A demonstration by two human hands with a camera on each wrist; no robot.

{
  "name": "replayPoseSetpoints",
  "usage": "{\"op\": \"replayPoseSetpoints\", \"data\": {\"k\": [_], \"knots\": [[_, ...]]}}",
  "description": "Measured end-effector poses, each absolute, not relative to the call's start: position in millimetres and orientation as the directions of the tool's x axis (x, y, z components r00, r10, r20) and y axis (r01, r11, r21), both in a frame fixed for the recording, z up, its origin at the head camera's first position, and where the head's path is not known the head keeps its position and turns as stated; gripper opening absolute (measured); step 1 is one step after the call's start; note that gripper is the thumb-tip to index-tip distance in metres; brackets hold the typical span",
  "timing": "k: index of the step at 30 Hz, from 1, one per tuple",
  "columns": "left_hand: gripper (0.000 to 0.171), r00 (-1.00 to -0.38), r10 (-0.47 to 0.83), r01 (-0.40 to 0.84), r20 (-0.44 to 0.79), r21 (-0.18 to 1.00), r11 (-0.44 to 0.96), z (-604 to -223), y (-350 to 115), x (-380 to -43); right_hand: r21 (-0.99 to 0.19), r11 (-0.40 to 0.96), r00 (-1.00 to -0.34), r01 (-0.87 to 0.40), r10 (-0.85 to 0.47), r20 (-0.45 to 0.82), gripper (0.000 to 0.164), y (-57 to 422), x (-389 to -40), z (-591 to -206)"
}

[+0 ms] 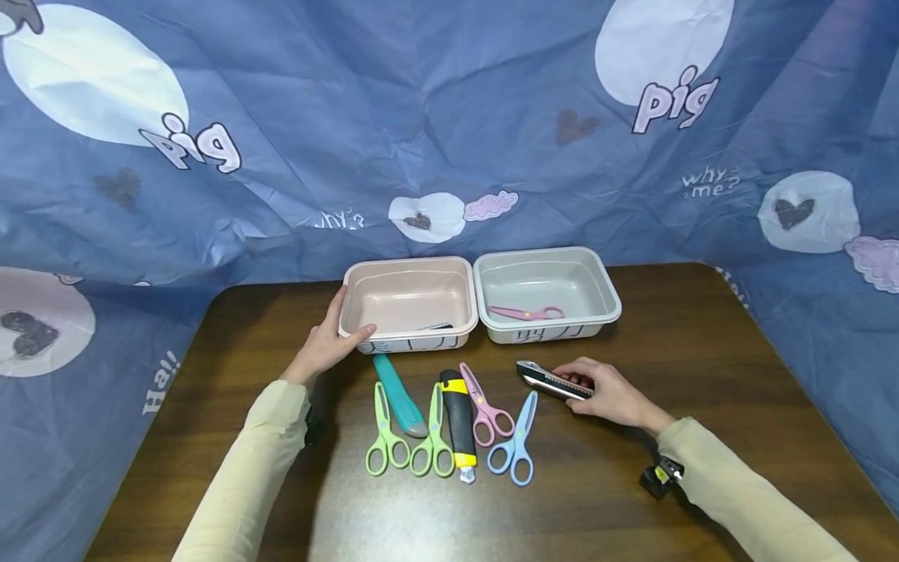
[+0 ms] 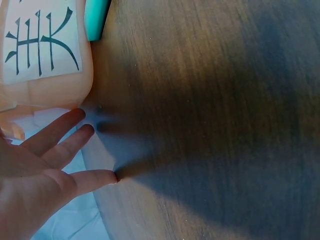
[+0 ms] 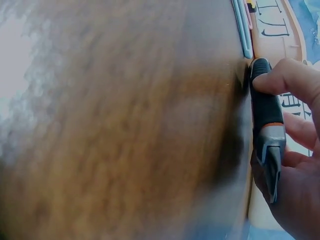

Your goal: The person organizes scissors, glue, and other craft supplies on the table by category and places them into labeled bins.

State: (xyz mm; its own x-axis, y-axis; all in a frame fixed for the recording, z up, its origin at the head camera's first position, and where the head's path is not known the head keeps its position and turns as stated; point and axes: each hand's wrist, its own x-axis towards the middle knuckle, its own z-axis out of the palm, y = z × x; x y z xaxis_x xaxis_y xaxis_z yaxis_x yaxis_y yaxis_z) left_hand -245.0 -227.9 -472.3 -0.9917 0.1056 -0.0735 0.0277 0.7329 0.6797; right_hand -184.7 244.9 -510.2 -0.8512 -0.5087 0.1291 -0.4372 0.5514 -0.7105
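My left hand rests against the left front corner of a pink plastic bin, thumb on its rim; its other fingers look straight and spread in the left wrist view. My right hand grips a black and silver utility knife, thumb on the dark handle, in front of a pale grey bin. Pink scissors lie inside the grey bin. In the pink bin another cutter shows partly above the front rim.
Between the hands lie a teal cutter, green scissors, another green pair, a black and yellow cutter, pink scissors and blue scissors. A blue printed cloth hangs behind the brown table.
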Motion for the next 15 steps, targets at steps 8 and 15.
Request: {"op": "replayPoseSetpoints", "data": {"k": [8,15], "knots": [[0.093,-0.993,0.098,0.026,-0.067,0.682,0.731,-471.7,-230.0,-243.5,-0.721,0.544,-0.848,-0.429,-0.518,0.114,0.047,240.5,-189.1,-508.4],[0.093,-0.993,0.106,0.038,-0.055,0.694,0.719,-471.7,-228.5,-245.5,-0.727,0.506,-0.833,-0.465,-0.528,0.166,0.047,237.2,-190.4,-506.0]]}}
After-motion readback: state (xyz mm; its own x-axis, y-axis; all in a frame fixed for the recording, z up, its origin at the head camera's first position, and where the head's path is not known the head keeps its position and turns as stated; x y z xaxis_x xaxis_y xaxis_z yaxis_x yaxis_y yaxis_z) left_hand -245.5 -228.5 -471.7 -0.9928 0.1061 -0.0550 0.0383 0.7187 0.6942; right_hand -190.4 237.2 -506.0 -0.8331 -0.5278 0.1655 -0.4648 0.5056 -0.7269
